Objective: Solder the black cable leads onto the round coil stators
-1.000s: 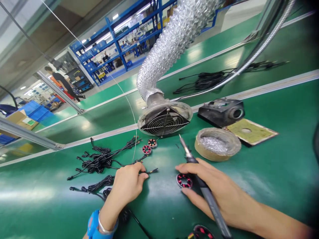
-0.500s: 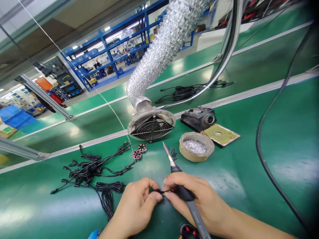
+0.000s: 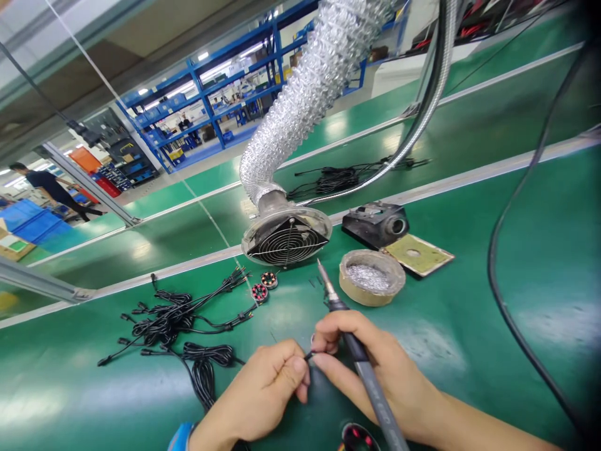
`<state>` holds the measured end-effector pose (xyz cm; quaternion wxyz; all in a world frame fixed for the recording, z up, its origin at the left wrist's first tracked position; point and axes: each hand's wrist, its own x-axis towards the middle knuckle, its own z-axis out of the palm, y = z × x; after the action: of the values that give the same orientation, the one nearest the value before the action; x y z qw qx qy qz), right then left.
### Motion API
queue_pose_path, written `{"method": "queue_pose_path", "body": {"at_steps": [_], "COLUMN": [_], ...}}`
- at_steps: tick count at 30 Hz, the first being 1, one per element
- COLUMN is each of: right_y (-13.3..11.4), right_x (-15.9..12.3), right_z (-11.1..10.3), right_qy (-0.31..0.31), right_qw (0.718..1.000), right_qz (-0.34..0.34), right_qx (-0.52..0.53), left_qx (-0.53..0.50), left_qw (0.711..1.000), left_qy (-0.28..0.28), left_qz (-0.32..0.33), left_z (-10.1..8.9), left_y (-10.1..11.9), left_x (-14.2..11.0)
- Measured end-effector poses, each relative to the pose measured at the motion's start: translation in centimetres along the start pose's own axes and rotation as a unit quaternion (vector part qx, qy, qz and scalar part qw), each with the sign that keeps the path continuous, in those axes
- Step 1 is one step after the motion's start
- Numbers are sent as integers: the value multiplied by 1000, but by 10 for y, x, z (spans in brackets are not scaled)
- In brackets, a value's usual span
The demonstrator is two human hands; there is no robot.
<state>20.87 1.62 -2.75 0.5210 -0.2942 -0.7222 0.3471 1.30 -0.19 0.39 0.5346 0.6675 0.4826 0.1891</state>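
We see black cables [image 3: 169, 319] heaped on the desk [image 3: 61, 382]; two round coil rings [image 3: 259, 292] just right of them; our left hand [image 3: 270, 388] clamped on a thin black cable end [image 3: 308, 356], which sits between both hands; our right hand [image 3: 399, 376] closed around a soldering iron [image 3: 359, 352], also touching that cable end; then a round tub [image 3: 373, 299] of silvery shavings beside a yellowish sponge [image 3: 427, 257].

The head view, tilted, looks forward and down on nearby hands [image 3: 267, 389].
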Motion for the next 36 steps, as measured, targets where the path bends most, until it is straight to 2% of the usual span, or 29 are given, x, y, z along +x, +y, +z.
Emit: {"method": "queue_pose_path", "body": {"at_steps": [3,7,13,19,24,27,32,36], "right_y": [-1,-2,0,-2,-1,0,2,4], "right_x": [0,-1,-3,-7,-7,-7,-7,-6], "right_z": [2,3,8,12,12,14,13,8], "right_qy": [-10,-6,45,1,22,29,14,16], "right_qw": [999,1000,997,998,996,996,997,998], "right_qz": [21,16,10,37,72,68,65,9], "right_qx": [30,8,-64,-49,-51,-47,-28,-66], "left_qx": [20,-70,-122,-85,-14,-17,-32,24], "left_qw": [1000,997,989,985,991,993,994,994], "left_qy": [13,2,80,147,121,101,95,95], "left_qz": [2,-14,-7,-17,-50,-61,-41,-56], "left_z": [5,12,19,23,21,21,20,17], "left_y": [1,-7,-13,-13,-8,-4,-3,-2], "left_x": [-1,1,6,6,3,3,6,5]}}
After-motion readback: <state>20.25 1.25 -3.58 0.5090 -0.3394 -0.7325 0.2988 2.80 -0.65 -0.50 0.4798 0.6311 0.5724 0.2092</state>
